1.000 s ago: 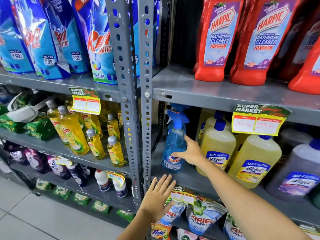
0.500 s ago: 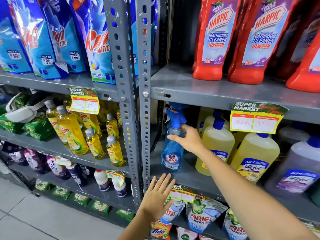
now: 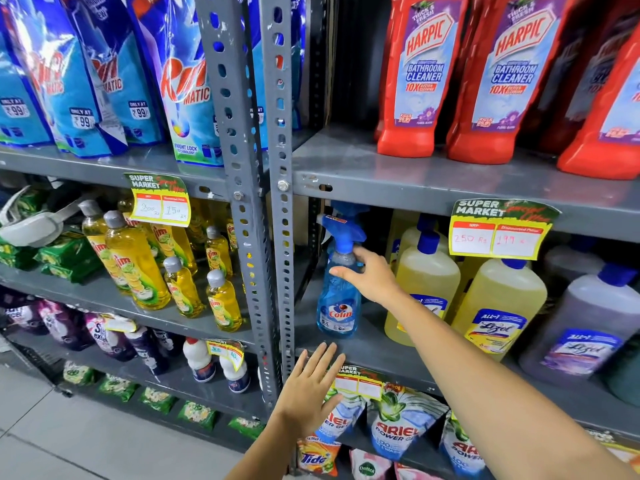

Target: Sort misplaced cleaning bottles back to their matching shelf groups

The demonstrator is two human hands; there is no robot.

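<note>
A blue Colin spray bottle (image 3: pixel 336 306) stands upright at the left end of the middle shelf (image 3: pixel 374 351), beside yellow Lizol bottles (image 3: pixel 427 282). My right hand (image 3: pixel 369 280) is wrapped round its upper body just under the trigger head, thumb across the front, fingers behind. The bottle's base rests on the shelf. My left hand (image 3: pixel 308 389) hovers lower down in front of the shelf edge, flat, fingers spread, holding nothing.
Red Harpic bottles (image 3: pixel 422 81) fill the shelf above. A purple Lizol bottle (image 3: pixel 581 330) stands at the right. Grey perforated uprights (image 3: pixel 280 237) split the racks; yellow Vim bottles (image 3: pixel 135 258) stand on the left rack. Ariel pouches (image 3: pixel 394 427) sit below, and price tags hang off the shelf edges.
My right hand has slid up the spray bottle from its lower body to just under the trigger head. The left hand has hardly moved.
</note>
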